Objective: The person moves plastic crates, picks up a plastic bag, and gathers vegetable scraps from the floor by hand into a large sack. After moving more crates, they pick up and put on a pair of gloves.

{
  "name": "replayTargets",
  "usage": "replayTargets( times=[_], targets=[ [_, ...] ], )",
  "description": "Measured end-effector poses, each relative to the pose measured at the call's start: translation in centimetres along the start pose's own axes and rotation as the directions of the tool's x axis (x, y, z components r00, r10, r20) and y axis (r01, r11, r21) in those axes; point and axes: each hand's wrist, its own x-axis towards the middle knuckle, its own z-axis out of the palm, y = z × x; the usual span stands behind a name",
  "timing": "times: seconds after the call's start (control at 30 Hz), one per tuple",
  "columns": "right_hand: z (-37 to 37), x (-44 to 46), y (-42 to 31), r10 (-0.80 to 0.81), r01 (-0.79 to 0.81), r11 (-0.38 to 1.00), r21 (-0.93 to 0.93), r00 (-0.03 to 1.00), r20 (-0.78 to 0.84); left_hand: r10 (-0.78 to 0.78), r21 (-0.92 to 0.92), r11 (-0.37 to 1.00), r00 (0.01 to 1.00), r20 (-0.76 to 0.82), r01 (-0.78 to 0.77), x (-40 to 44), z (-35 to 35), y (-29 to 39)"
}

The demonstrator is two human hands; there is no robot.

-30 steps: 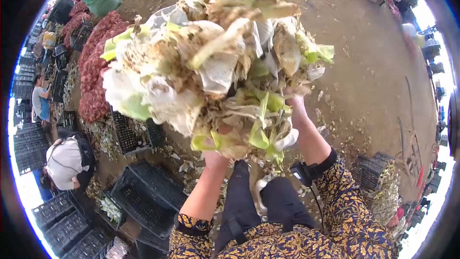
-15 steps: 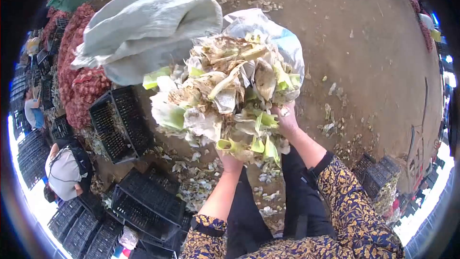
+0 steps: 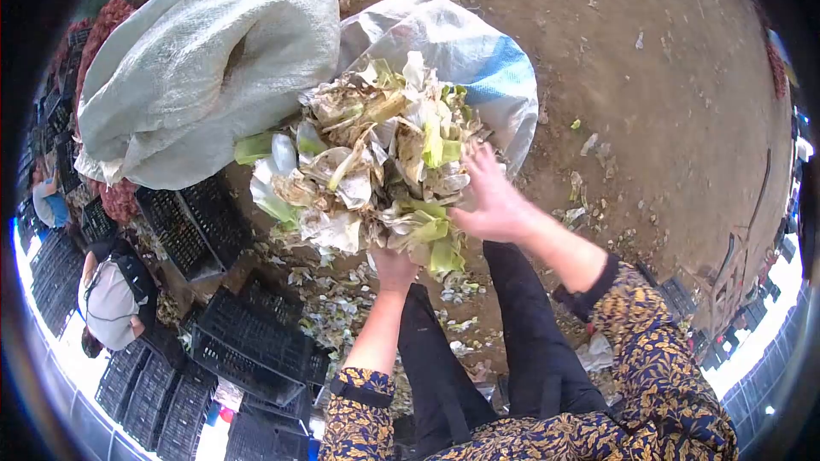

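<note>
A big heap of whitish, brown and green plant scraps (image 3: 367,162) is in front of me, at the near side of a white woven sack with a blue patch (image 3: 453,43). My left hand (image 3: 395,269) is under the heap's near edge, its fingers hidden by the scraps. Against the heap's right side is my right hand (image 3: 491,196), its fingers spread and partly visible. A second, greyish-white sack (image 3: 213,68), bulging and folded, stands directly left of the heap.
Black crates (image 3: 192,226) lie left of the heap, with more crates (image 3: 248,346) nearer at lower left. A person bends over (image 3: 111,303) beside them. Red net bags (image 3: 107,30) are at the far left. Scraps litter the brown floor (image 3: 632,119).
The heap has come over to the white sacks, which now show larger and closer. My right hand has opened its fingers at the heap's side; my left hand stays beneath it.
</note>
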Motion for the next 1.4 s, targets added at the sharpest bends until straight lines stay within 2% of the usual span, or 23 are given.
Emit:
replayTargets(
  times=[0.07,0.17,0.23,0.3,0.33,0.37,0.4,0.43,0.47,0.63,0.7,0.8,0.83,0.9,0.97,1.0,1.03,1.13,1.2,1.23,1.3,1.37,1.4],
  targets=[
    [-4.7,-0.3,0.3,0.009,-0.020,0.993,0.118,0.996,0.089,0.132,0.254,0.960,0.991,-0.028,-0.121,0.2,0.3,-0.1],
    [-7.4,1.3,1.1,0.163,-0.066,0.952,0.300,0.936,-0.311,-0.020,0.061,0.998,0.997,-0.073,0.024,0.3,0.1,0.2],
    [-6.7,4.5,2.4,-0.178,0.052,0.965,-0.256,0.846,-0.502,0.055,0.121,0.992,0.994,-0.092,-0.044,0.0,0.4,-0.4],
    [-4.9,8.1,4.1,-0.215,0.050,0.924,-0.379,0.888,-0.406,0.089,0.321,0.944,0.996,-0.026,-0.076,-0.8,0.6,-1.4],
    [-4.5,9.4,4.1,-0.237,0.055,0.867,-0.495,0.920,-0.312,-0.124,0.130,0.984,0.992,0.001,0.122,-1.0,0.4,-1.2],
    [-4.7,10.3,4.3,-0.244,0.063,0.864,-0.499,0.920,-0.306,-0.128,0.128,0.983,0.992,-0.006,0.128,-1.2,0.3,-1.0],
    [-5.4,10.7,4.1,-0.031,-0.015,0.991,-0.132,0.941,-0.337,-0.139,0.112,0.983,0.988,-0.062,0.145,-1.2,0.2,-0.6],
    [-5.8,10.9,3.8,0.179,-0.108,0.962,0.251,0.942,-0.283,-0.150,0.095,0.982,0.982,-0.118,0.162,-1.3,0.0,-0.3],
    [-6.1,10.7,3.5,0.150,-0.014,0.932,0.361,0.925,-0.350,-0.044,0.251,0.966,0.997,-0.066,0.059,-1.6,0.2,-1.7],
    [-9.1,5.4,-2.4,0.143,0.046,0.886,0.461,0.920,-0.366,-0.253,0.168,0.952,0.967,-0.033,0.255,-3.4,2.6,-2.1],
    [-9.4,3.5,-3.6,0.155,0.109,0.821,0.560,0.902,-0.403,-0.140,0.257,0.959,0.988,0.072,0.117,-4.0,3.7,-2.9],
    [-9.7,0.7,-3.2,0.129,0.151,0.747,0.647,0.922,-0.364,-0.435,0.198,0.897,0.866,0.245,0.394,-0.6,1.2,1.0],
    [-10.5,1.6,-2.3,0.180,0.137,0.780,0.611,0.886,-0.428,-0.408,0.157,0.911,0.890,0.205,0.382,0.0,1.9,0.2],
    [-11.5,4.3,1.3,0.375,0.064,0.628,0.776,0.849,-0.373,-0.323,0.155,0.939,0.942,0.087,0.308,1.5,3.6,-0.8],
    [-12.0,4.9,2.2,0.342,-0.022,0.778,0.627,0.853,-0.394,-0.166,0.236,0.957,0.986,-0.019,0.166,2.1,4.5,0.3],
    [-12.3,5.2,1.8,0.062,0.085,0.967,0.242,0.838,-0.542,-0.145,0.246,0.958,0.989,-0.042,0.151,2.4,4.9,0.4],
    [-12.5,5.3,1.3,-0.253,0.174,0.966,-0.192,0.793,-0.555,-0.123,0.256,0.957,0.990,-0.064,0.135,2.8,5.2,0.6],
    [-12.1,7.0,-2.9,-0.201,0.273,0.959,0.076,0.844,-0.497,-0.185,0.093,0.973,0.956,-0.228,0.210,2.5,5.2,1.7],
    [-9.1,8.1,-5.3,-0.126,0.155,0.985,0.073,0.946,-0.300,-0.142,0.268,0.953,0.990,-0.011,0.140,2.6,4.9,1.7],
    [-7.4,8.9,-5.7,-0.115,0.114,0.993,0.043,0.993,0.019,-0.144,0.269,0.953,0.989,-0.015,0.143,2.8,4.1,2.7],
    [-0.8,5.8,-6.2,-0.466,0.378,0.852,-0.361,0.863,-0.196,-0.050,0.101,0.993,0.995,-0.084,0.058,3.2,3.5,3.9],
    [1.5,5.0,-7.0,-0.466,0.396,0.868,-0.300,0.857,-0.218,0.104,0.141,0.987,0.962,-0.252,-0.070,3.3,5.0,2.7],
    [2.2,5.9,-6.5,-0.439,0.369,0.879,-0.302,0.874,-0.208,-0.122,-0.209,0.974,0.978,-0.170,0.086,2.9,5.6,1.4]
  ],
)
